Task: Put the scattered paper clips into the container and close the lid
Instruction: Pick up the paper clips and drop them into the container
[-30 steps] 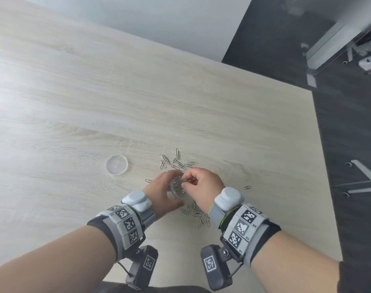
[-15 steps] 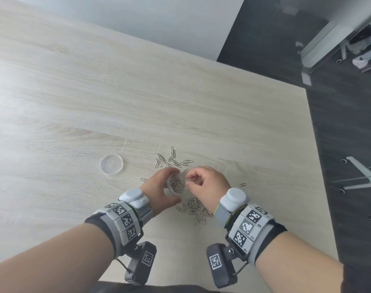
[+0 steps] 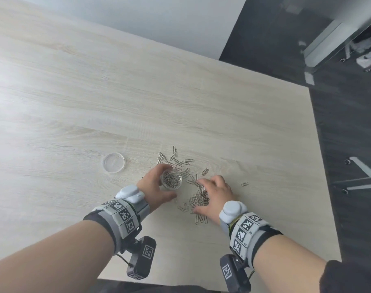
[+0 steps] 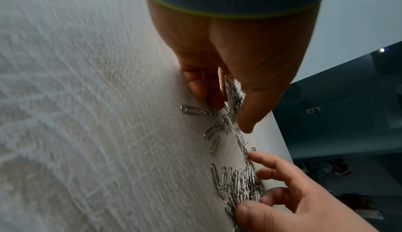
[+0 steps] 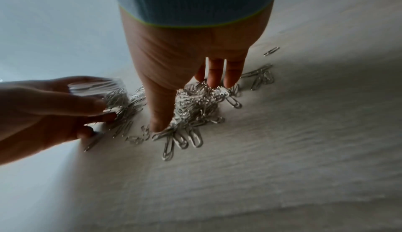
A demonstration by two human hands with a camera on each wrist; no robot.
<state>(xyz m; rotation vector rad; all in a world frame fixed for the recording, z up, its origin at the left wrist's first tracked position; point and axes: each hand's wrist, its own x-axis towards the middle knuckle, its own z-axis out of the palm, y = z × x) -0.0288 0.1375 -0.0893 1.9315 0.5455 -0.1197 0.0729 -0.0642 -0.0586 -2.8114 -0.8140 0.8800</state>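
Many paper clips (image 3: 196, 198) lie scattered on the pale wooden surface (image 3: 74, 102), the thickest heap just under the right hand (image 3: 215, 194), and a looser group (image 3: 176, 159) lies a little farther from the person. One single clip (image 3: 244, 184) lies apart, to the right of the right hand. The left hand (image 3: 153, 188) holds the small clear container (image 3: 171, 179): its grip is curled round the wall, the thumb on the near side and the fingers on the far side. The container is open at the top and already holds a good number of clips (how full it is I cannot tell exactly). In the right wrist view the container (image 5: 97, 87) seems tilted toward the heap, but the picture is blurred there. The right hand is laid over the heap with its grip spread, thumb (image 5: 162, 113) on one side of the clips and the fingertips (image 5: 215, 79) on the other, touching them; it is not pressed together round them. In the left wrist view the same hand (image 4: 293, 199) shows with fingers loosely bent at the heap (image 4: 239, 182). The round clear lid (image 3: 113, 162) lies flat on the surface, well to the left of the container and apart from both hands
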